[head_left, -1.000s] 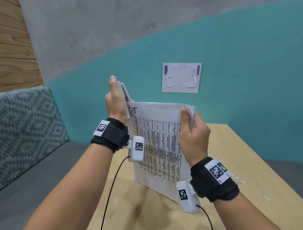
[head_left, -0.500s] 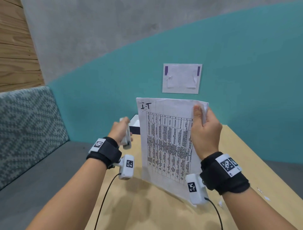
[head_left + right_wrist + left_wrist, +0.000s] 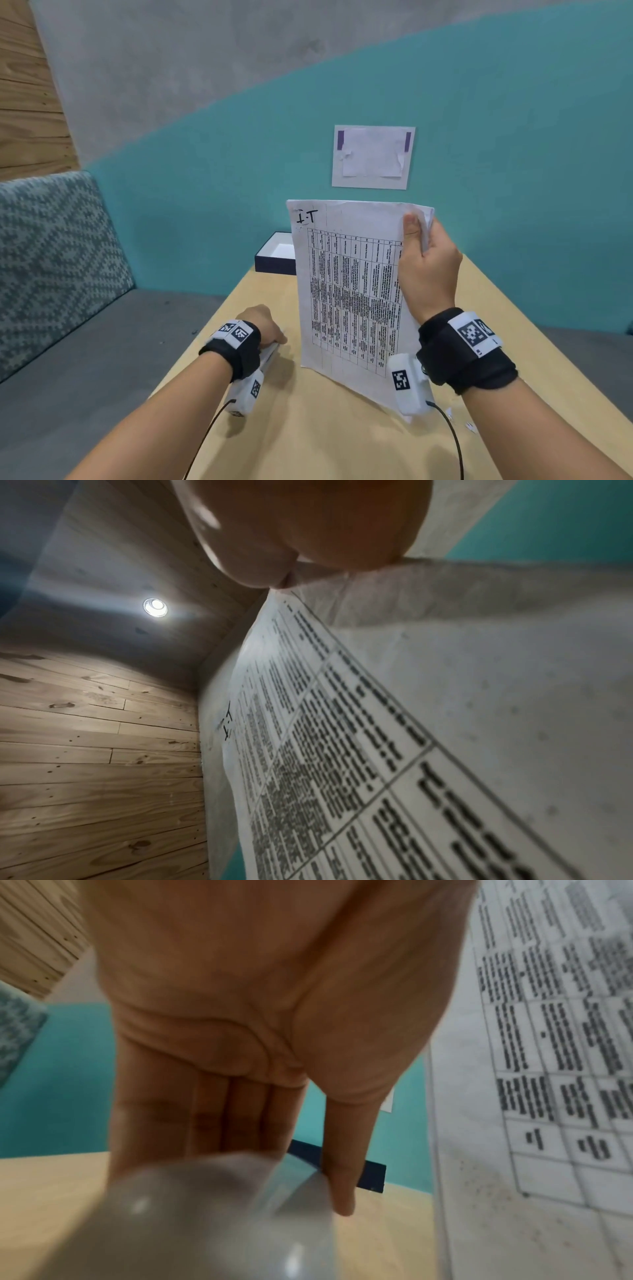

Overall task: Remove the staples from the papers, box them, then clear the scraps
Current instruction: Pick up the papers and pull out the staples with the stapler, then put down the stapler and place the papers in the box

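Note:
My right hand pinches the top right corner of the printed papers and holds them upright over the table; the right wrist view shows that pinch on the papers. On the table to their left, my left hand is down on a white staple remover and grips it, thumb along its side. The remover is a blur close to that camera. A dark blue open box stands at the table's far edge, partly hidden by the papers.
The wooden table carries a few white paper scraps near my right forearm. A patterned grey bench runs along the table's left side. On the teal wall behind, a taped sheet hangs.
My left hand has come away from the papers' top left corner and dropped to the table with the staple remover. The right hand has shifted the papers slightly right, which uncovers the box.

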